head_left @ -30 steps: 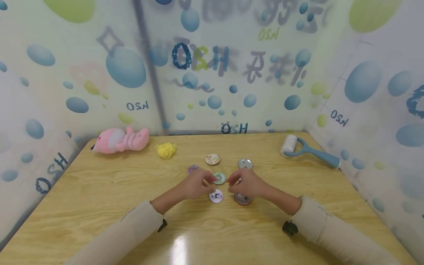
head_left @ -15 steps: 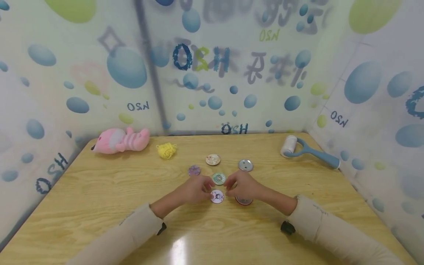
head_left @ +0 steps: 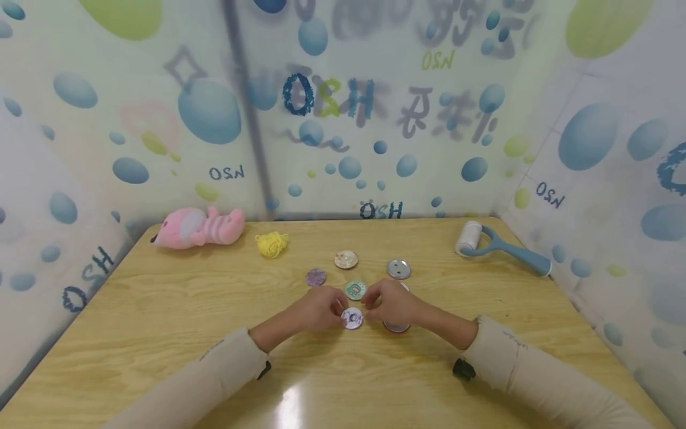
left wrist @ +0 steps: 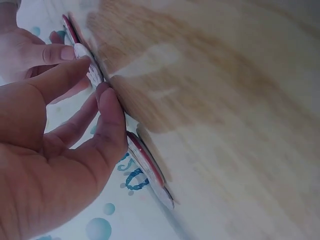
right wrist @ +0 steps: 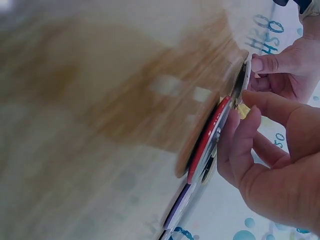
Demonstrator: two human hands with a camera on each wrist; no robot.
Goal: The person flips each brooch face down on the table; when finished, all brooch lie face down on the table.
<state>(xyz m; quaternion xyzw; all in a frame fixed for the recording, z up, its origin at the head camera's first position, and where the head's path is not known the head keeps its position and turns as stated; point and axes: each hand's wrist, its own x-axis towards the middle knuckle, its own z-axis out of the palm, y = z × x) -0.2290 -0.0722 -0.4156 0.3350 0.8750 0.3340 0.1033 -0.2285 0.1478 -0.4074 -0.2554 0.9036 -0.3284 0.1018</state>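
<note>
A round white badge with a dark printed figure (head_left: 352, 318) lies on the wooden table in the head view. My left hand (head_left: 321, 308) has its thumb and forefinger at the badge's left edge, and the left wrist view shows them pinching the rim of the white badge (left wrist: 94, 70). My right hand (head_left: 393, 302) is bent over the opposite side, fingertips close to the right edge and holding nothing. Just beyond lies a green badge (head_left: 355, 290). Under the right hand, a red-rimmed badge (head_left: 396, 327) with its metal back up is partly hidden; another badge's edge shows behind that hand.
Farther off lie a purple badge (head_left: 315, 277), a cream badge (head_left: 346, 259) and a silver badge back (head_left: 399, 269). A pink plush toy (head_left: 198, 228) and a yellow yarn bundle (head_left: 272, 244) are at the back left. A blue-handled lint roller (head_left: 504, 247) lies back right.
Both hands have come down slightly toward the near side, from over the green badge to the white one. The purple badge and silver badge back are now uncovered. The badges stay in place.
</note>
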